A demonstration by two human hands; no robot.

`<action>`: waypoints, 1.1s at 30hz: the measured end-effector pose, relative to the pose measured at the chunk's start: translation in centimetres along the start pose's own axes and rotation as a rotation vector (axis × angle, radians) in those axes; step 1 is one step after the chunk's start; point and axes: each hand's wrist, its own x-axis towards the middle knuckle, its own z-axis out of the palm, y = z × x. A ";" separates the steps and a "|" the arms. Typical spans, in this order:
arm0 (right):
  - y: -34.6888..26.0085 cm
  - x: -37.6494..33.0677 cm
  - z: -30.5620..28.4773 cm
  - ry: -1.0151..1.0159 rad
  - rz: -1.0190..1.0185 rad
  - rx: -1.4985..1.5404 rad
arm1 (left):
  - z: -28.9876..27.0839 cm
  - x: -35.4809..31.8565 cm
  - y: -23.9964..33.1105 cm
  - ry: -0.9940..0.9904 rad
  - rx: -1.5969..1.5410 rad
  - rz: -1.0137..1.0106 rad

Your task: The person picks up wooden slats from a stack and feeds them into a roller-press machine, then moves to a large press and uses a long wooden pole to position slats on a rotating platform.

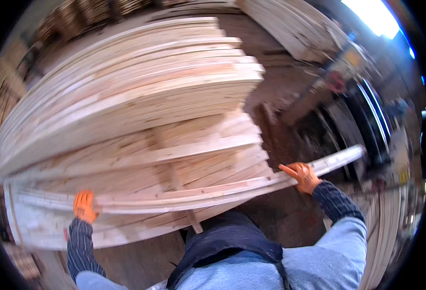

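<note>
Clamping the gloved fingers of left hand (pixel 84 207) and right hand (pixel 305 178) on a long pale board (pixel 222 194) crossing the low near lumber pile (pixel 222 166), while perhaps risking knocking its overhanging right end into the dark machine (pixel 367 116) beyond by swinging too wide.

The orange-gloved left hand (pixel 84 207) is at lower left, fingers together and pointing upward. The right hand (pixel 305 179), right of centre, stretches one digit leftward. Both forearms (pixel 339 205) spread wide from the lower edge.
</note>
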 end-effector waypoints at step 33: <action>0.4 2.5 10.3 0.343 -0.274 0.211 | -5.6 10.0 52.1 0.304 -0.576 0.538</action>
